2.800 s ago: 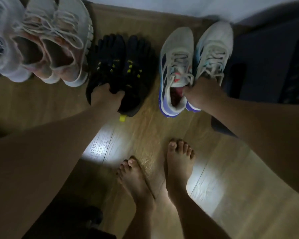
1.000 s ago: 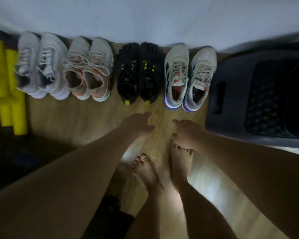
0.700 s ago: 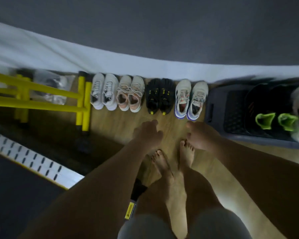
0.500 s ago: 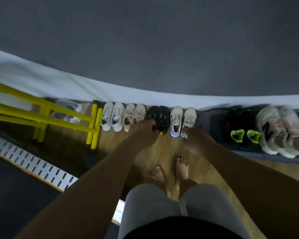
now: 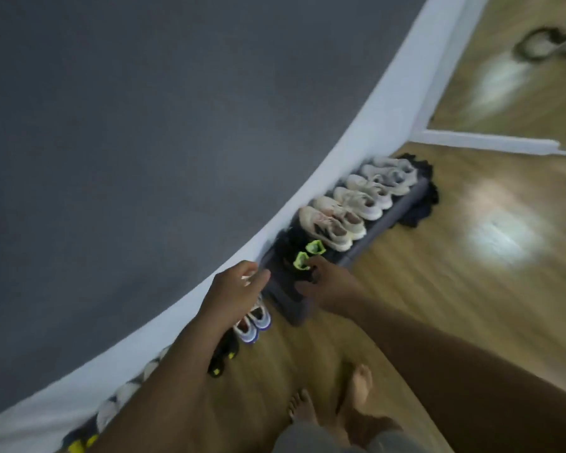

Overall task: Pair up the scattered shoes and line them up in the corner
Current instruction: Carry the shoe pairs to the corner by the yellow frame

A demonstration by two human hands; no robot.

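Your left hand point(image 5: 234, 291) is held out loose and open, fingers spread a little, gripping nothing; it hangs above the white trainers with blue-purple soles point(image 5: 255, 322) that stand on the wooden plank floor point(image 5: 438, 289) against the white skirting board point(image 5: 307, 197). Your right hand point(image 5: 330, 286) is also open and empty, fingers extended toward the black shoes with neon green heel tabs point(image 5: 303, 253) on the dark grey plastic shoe tray point(image 5: 291, 305); motion blur keeps you from telling whether the fingertips touch the shoes or the tray. Beyond them on the tray sit paired beige and white trainers point(image 5: 356, 204), side by side in a row. Just beside the blue-soled pair, partly behind your left forearm, lie black shoes with yellow tabs point(image 5: 221, 359). Your bare feet point(image 5: 330, 410) stand on the floor.
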